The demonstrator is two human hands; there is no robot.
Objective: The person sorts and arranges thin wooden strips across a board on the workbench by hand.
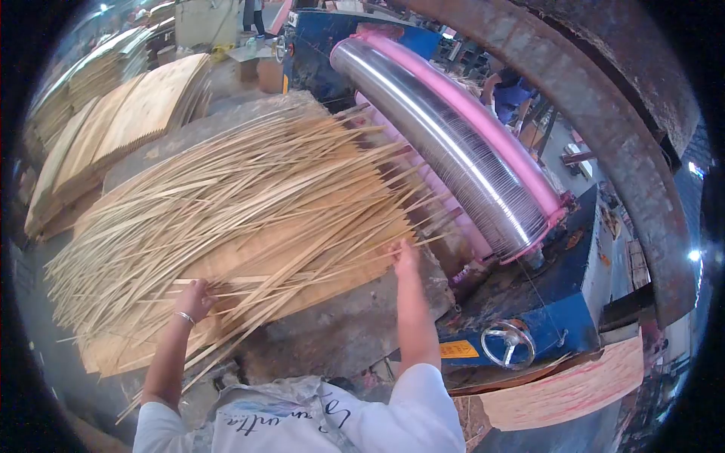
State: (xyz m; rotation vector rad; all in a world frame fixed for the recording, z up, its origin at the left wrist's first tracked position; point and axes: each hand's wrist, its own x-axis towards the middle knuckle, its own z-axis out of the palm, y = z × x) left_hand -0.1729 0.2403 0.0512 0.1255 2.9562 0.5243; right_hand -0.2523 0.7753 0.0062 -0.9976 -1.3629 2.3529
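Note:
Many thin wooden strips [226, 181] lie loosely across a stack of veneer sheets [249, 257] on a grey slab. My left hand [195, 300], with a bracelet at the wrist, is closed at the near left part of the pile, fingers around strips. Near the right edge of the sheets, my right hand [405, 255] touches the sheet edge and strip ends; its fingers are bent, and what they hold is too small to tell. Beyond the strips' right ends is a shiny metal roller [453, 143] between pink rollers [483, 128].
A blue machine frame [544, 309] with a handwheel [508, 344] stands at the right. Veneer stacks [143, 117] are at the back left. A curved rusty beam [634, 128] arches overhead at the right. Another person [511, 94] is beyond the rollers, and someone's legs [254, 21] show at the top.

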